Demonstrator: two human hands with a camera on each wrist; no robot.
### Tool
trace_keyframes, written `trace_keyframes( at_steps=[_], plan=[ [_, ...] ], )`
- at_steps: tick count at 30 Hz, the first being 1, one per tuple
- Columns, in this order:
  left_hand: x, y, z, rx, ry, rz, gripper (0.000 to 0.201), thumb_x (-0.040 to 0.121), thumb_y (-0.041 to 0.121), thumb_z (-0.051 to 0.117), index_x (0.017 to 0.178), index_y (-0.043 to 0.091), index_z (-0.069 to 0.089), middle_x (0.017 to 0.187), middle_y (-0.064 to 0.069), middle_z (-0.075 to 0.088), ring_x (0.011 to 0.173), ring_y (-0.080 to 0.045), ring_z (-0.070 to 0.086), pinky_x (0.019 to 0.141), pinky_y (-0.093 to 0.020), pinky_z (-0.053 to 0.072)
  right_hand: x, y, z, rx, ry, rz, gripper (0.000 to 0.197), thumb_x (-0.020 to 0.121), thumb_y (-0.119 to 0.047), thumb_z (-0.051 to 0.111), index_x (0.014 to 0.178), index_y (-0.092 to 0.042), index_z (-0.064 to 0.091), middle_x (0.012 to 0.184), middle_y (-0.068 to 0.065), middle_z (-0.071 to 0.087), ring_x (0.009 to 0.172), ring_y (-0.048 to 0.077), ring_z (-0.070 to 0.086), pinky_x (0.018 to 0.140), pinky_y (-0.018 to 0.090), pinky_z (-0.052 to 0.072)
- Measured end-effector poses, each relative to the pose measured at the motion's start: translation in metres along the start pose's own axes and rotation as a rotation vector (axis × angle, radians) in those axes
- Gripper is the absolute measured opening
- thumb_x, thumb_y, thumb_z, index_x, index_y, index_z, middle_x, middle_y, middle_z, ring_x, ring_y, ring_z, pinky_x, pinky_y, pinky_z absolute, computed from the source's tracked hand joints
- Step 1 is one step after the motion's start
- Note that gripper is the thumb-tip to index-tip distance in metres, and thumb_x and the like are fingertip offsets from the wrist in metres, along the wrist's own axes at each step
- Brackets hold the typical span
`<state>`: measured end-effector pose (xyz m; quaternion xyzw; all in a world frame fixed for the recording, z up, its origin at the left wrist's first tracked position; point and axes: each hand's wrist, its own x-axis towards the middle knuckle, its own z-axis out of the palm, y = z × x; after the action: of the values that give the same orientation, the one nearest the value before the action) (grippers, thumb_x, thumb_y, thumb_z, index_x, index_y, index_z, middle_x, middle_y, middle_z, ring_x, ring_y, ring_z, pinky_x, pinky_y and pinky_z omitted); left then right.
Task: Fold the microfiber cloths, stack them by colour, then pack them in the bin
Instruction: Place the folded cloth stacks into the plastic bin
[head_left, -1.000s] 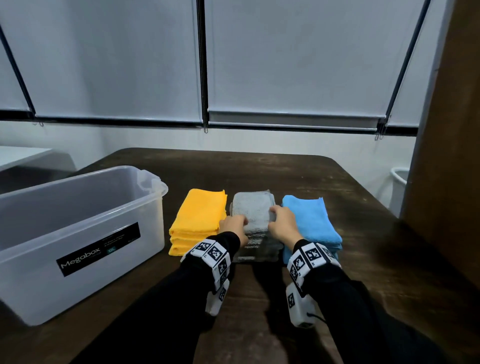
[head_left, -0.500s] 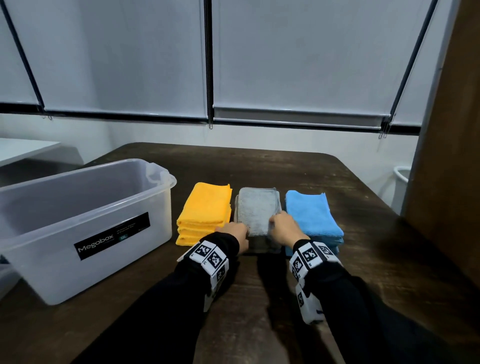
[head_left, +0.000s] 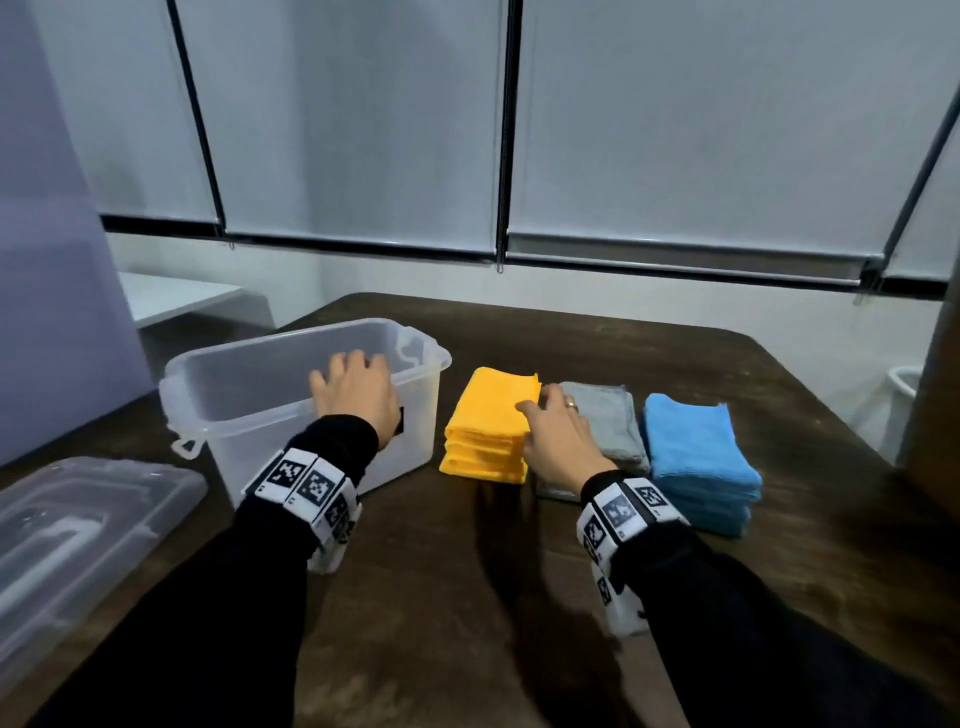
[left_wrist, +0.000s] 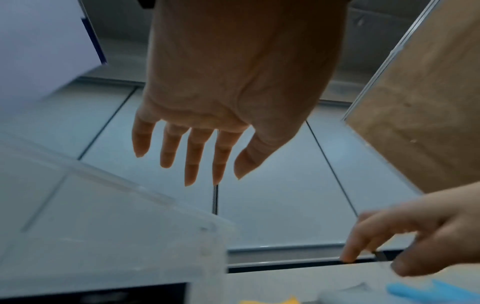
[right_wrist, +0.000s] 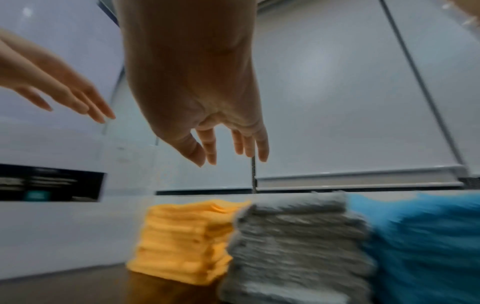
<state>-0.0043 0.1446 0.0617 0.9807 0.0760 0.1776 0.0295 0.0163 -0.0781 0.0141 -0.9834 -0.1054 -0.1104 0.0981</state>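
Note:
Three folded stacks sit side by side on the dark table: yellow cloths (head_left: 493, 421) (right_wrist: 187, 236), grey cloths (head_left: 610, 415) (right_wrist: 293, 242) and blue cloths (head_left: 696, 452) (right_wrist: 426, 236). The clear plastic bin (head_left: 249, 410) (left_wrist: 103, 236) stands left of them. My left hand (head_left: 353, 387) (left_wrist: 189, 158) hovers over the bin's near rim with fingers straight, holding nothing. My right hand (head_left: 550, 426) (right_wrist: 226, 148) is above the seam between the yellow and grey stacks, fingers loosely extended and holding nothing.
The bin's clear lid (head_left: 72, 525) lies on the table at the near left. A brown wooden panel (head_left: 935, 389) rises at the right edge. A white waste bin (head_left: 904, 384) stands beyond the table's right side. Roller blinds cover the windows behind.
Both hands left the grey stack. My left hand swung left and up to the bin's rim; my right hand shifted left toward the yellow stack. The head view turned left, revealing the lid.

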Motion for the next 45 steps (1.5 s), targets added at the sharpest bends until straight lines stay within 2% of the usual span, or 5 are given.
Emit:
trace_keyframes(
  at_steps=[14, 20, 30, 42, 45],
  plan=[
    [-0.048, -0.115, -0.027, -0.178, -0.184, -0.169, 0.060, 0.095, 0.057, 0.029, 0.067, 0.017, 0.065, 0.085, -0.008, 0.065, 0.099, -0.032, 0.059, 0.100, -0.053, 0.037, -0.008, -0.060, -0.001, 0.383, 0.028, 0.018, 0.043, 0.103, -0.034, 0.035, 0.141, -0.015, 0.040, 0.139, 0.018, 0.037, 0.130, 0.037, 0.037, 0.105, 0.044, 0.034],
    [-0.065, -0.142, -0.042, 0.113, -0.207, -0.310, 0.053, 0.087, 0.062, 0.031, 0.119, 0.030, 0.058, 0.136, -0.013, 0.048, 0.131, -0.040, 0.035, 0.103, -0.065, 0.027, -0.009, -0.078, -0.019, 0.500, 0.004, -0.201, 0.045, 0.104, -0.040, 0.031, 0.142, -0.023, 0.046, 0.152, 0.013, 0.030, 0.143, 0.025, 0.025, 0.114, 0.034, 0.023],
    [-0.100, -0.136, -0.048, 0.251, -0.363, -0.133, 0.058, 0.091, 0.061, 0.035, 0.138, 0.027, 0.042, 0.137, -0.012, 0.049, 0.131, -0.031, 0.039, 0.112, -0.047, 0.024, -0.063, -0.082, -0.060, -0.118, -0.091, -0.224, 0.061, 0.095, -0.062, 0.032, 0.083, -0.024, 0.078, 0.127, 0.001, 0.051, 0.121, 0.023, 0.046, 0.101, 0.046, 0.033],
    [-0.154, -0.003, -0.054, 0.018, -0.425, 0.281, 0.039, 0.097, 0.046, 0.023, 0.125, 0.040, 0.049, 0.131, 0.002, 0.051, 0.137, -0.040, 0.007, 0.095, -0.049, 0.035, -0.169, 0.006, -0.136, -0.396, -0.240, 0.214, 0.050, 0.084, -0.072, 0.048, 0.096, -0.028, 0.070, 0.113, -0.003, 0.055, 0.108, 0.021, 0.051, 0.098, 0.047, 0.029],
    [-0.159, 0.021, -0.054, 0.008, -0.460, 0.351, 0.040, 0.096, 0.046, 0.027, 0.133, 0.040, 0.041, 0.137, -0.001, 0.045, 0.138, -0.038, 0.006, 0.096, -0.051, 0.032, -0.175, 0.022, -0.135, -0.344, -0.171, 0.276, 0.060, 0.085, -0.070, 0.047, 0.135, -0.037, 0.048, 0.141, 0.008, 0.041, 0.132, 0.031, 0.037, 0.105, 0.049, 0.028]
  ],
)
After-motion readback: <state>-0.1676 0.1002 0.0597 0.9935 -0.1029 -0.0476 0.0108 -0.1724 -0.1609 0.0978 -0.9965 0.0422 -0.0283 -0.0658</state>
